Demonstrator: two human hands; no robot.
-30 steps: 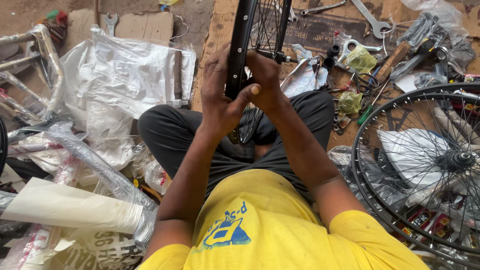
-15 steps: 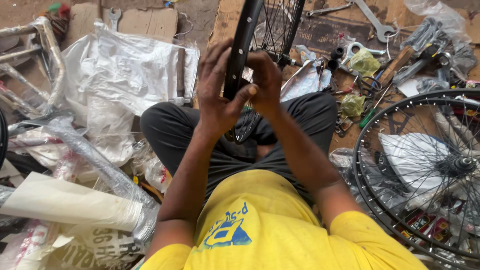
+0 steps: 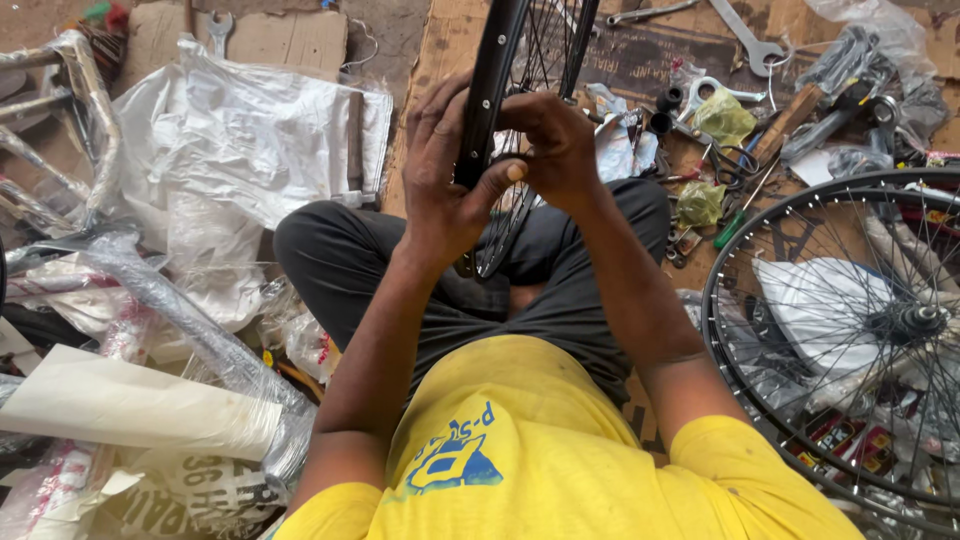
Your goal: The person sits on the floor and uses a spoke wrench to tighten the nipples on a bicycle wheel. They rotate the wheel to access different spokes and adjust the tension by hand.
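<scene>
A black bicycle wheel rim (image 3: 492,70) with thin spokes stands upright between my knees, its lower edge resting in my lap. My left hand (image 3: 440,170) wraps around the rim from the left, thumb pressed against its inner side. My right hand (image 3: 553,145) is curled tight against the rim's inner edge among the spokes, fingers pinched as if on a small part that I cannot make out. I sit cross-legged in dark trousers and a yellow shirt.
A second spoked wheel (image 3: 850,330) lies flat at the right. Spanners (image 3: 745,35), pliers and small parts litter the cardboard ahead. Plastic-wrapped bicycle frame tubes (image 3: 160,300), white sheeting (image 3: 240,130) and a paper roll (image 3: 120,405) fill the left side.
The upright wheel has tilted slightly and my hands have shifted a little along the rim. My right fingers have closed tighter at the inner edge.
</scene>
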